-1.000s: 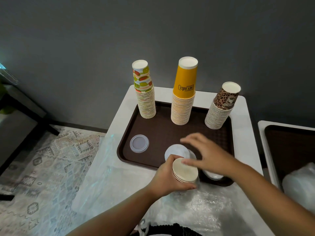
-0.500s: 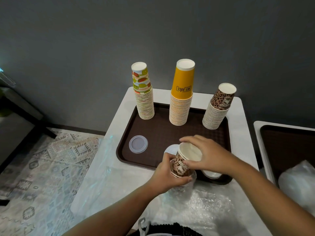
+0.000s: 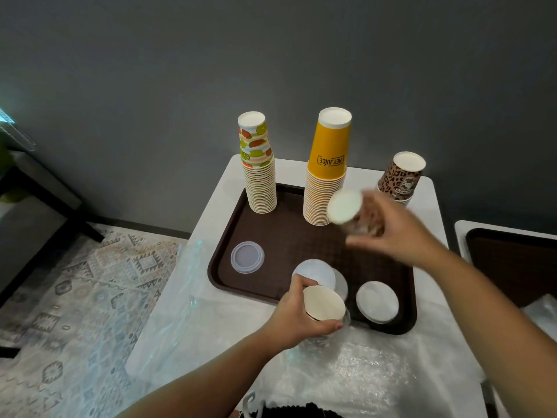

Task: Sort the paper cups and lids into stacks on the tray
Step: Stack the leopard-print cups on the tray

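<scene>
We see two hands over a brown tray (image 3: 229,260) on a white table (image 3: 220,188).

The left hand (image 3: 297,319) is at the near edge of the tray. Its fingers curl around a small stack of cups (image 3: 324,303). The thumb sits on the far side and the fingers wrap the near side, so the grip goes most of the way round. The top cup shows its pale round end to us.

The right hand (image 3: 391,233) is up in the air above the tray, between the yellow stack (image 3: 327,176) and the spotted stack (image 3: 401,179). It is blurry. Its fingers are bent around one cup (image 3: 345,206), which is tipped on its side with its pale round end facing left. The thumb points out to the left under the cup.

Three tall stacks stand at the back of the tray. The fruit stack (image 3: 259,173) is on the left, the yellow one is in the middle and the spotted one is on the right.

A clear lid (image 3: 247,257) lies flat on the left of the tray. White lids (image 3: 315,273) lie just past the left hand. More white lids (image 3: 376,301) lie to the right of them.

Clear plastic wrap (image 3: 346,375) covers the near part of the table.
</scene>
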`<state>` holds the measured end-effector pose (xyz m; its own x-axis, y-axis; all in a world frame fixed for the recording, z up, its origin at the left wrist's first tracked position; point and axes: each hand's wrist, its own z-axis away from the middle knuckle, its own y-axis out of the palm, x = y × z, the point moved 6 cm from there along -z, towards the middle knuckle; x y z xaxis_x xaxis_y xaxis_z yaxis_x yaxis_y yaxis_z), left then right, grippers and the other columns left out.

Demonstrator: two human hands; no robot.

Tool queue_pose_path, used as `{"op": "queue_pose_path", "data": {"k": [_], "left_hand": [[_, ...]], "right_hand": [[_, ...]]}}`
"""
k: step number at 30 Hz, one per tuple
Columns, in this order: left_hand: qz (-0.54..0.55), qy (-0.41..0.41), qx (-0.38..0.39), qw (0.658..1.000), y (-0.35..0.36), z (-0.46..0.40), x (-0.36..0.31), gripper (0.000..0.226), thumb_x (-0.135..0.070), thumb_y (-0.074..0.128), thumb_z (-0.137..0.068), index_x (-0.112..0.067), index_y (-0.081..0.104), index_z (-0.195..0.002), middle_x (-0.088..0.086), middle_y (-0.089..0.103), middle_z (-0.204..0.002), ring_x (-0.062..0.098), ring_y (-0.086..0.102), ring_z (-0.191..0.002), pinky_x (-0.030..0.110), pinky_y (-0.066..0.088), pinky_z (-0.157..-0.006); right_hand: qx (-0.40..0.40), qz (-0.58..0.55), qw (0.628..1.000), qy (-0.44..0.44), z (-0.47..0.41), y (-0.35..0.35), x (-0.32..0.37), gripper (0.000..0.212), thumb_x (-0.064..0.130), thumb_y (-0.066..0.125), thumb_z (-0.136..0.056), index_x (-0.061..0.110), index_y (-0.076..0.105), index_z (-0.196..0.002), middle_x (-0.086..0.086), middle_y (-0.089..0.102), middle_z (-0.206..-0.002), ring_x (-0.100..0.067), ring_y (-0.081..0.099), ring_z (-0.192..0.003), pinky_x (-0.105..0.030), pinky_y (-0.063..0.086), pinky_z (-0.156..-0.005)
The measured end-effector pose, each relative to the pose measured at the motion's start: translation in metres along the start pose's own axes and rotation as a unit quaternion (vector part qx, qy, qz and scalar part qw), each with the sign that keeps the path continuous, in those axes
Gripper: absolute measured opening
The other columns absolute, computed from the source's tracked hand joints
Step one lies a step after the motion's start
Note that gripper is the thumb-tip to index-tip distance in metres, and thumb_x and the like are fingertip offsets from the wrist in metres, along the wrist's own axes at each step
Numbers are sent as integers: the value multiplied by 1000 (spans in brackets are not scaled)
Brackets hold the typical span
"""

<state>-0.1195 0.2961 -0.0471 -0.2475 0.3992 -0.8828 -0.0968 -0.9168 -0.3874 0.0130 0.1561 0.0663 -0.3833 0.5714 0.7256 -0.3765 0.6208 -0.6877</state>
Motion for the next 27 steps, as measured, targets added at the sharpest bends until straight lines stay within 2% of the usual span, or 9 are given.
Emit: {"op": "queue_pose_path", "data": {"k": [1,3,5,7,12,15,18,22,27], "left_hand": [[0,1,2,1000,0,0,0,70,-32,86,-65,-24,35,-112,-9,49,-114,10,52,-103,6,42,-73],[2,0,7,1000,1,1,-1,70,-34,86,-65,-25,34,-112,-11,48,-114,11,51,-105,5,42,-74],[4,2,8,1000,1,1,-2,69,-33,86,-65,-26,34,-111,-13,48,-114,11,51,-106,4,41,-74],[4,1,12,1000,1,1,-3,69,-32,86,-66,-26,34,-112,-14,47,-113,11,50,-106,4,41,-75],[3,1,19,1000,0,0,-4,70,-32,85,-66,-25,34,-113,-15,46,-113,11,49,-107,6,42,-77],[0,1,18,1000,1,0,-3,70,-33,85,-66,-26,34,-112,-13,47,-114,12,49,-108,5,41,-77],[-1,-1,13,1000,0,-1,-2,70,-33,86,-65,-27,34,-111,-14,47,-114,11,50,-107,3,40,-75],[-11,0,3,1000,1,-1,-1,72,-34,88,-62,-28,36,-112,-17,47,-112,10,50,-106,4,40,-76],[-24,11,2,1000,5,0,0,78,-35,90,-56,-27,39,-114,-17,49,-113,6,51,-104,7,41,-77]], "right_hand": [[-82,-24,996,3,-10,-21,-3,70,29,83,-68,27,43,-126,11,51,-122,-4,48,-111,-16,39,-92],[-205,-44,977,19,-28,-55,-16,73,32,80,-72,22,40,-132,3,50,-128,-11,47,-116,-26,39,-96],[-275,-71,958,39,-43,-76,-35,75,35,78,-75,19,37,-136,-3,49,-136,-18,47,-123,-37,41,-102],[-305,-110,944,66,-53,-84,-53,75,34,76,-77,17,36,-137,-3,48,-138,-18,47,-125,-40,41,-104],[-338,-162,920,119,-57,-74,-86,72,26,79,-75,12,39,-134,-1,51,-133,-13,51,-117,-39,44,-102],[-353,-159,917,97,-56,-70,-93,73,18,81,-72,14,41,-132,4,50,-126,-8,50,-113,-32,45,-100],[-340,-110,932,66,-60,-68,-91,69,18,77,-77,17,42,-137,1,49,-135,-10,48,-119,-25,42,-100],[-307,-18,949,72,-67,-65,-91,59,22,70,-84,15,47,-138,-11,47,-136,-25,47,-124,-33,41,-101],[-301,94,942,117,-46,-66,-77,80,35,73,-78,19,33,-146,-6,34,-150,-32,24,-141,-52,22,-110]]}}
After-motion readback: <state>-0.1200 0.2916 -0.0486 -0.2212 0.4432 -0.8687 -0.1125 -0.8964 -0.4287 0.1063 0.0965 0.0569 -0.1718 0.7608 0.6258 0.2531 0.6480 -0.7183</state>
